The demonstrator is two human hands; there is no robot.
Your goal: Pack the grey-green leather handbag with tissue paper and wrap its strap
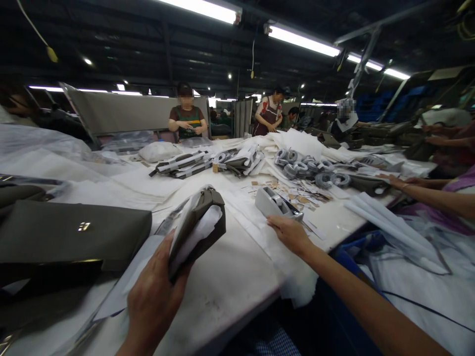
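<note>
The left hand [158, 289] holds up an olive-grey bag [214, 199] over the near part of the worktop [226, 296], its fingers clamped around the bag's near left side. The bag is tilted, and white paper [203, 228] shows along its side. To the right, the right hand [291, 235] reaches in to the near end of a pale grey tape dispenser [267, 201]; whether its fingers grip the dispenser or only rest by it, I cannot tell. A thin white sheet [297, 272] lies below that hand and hangs over the near edge.

Just beyond the dispenser are scattered card scraps [302, 194], with a heap of grey coiled rolls [300, 168] farther off. Far of the held bag lie bundles of grey and white strips [189, 162]. At the near left sits a larger olive-grey handbag [52, 232] with a gold-coloured clasp [84, 226].

At the far right, a co-worker's hand [392, 181] touches another dark bag [365, 184]. On the far side stand two people in aprons, a green one [191, 123] and a maroon one [270, 117].
</note>
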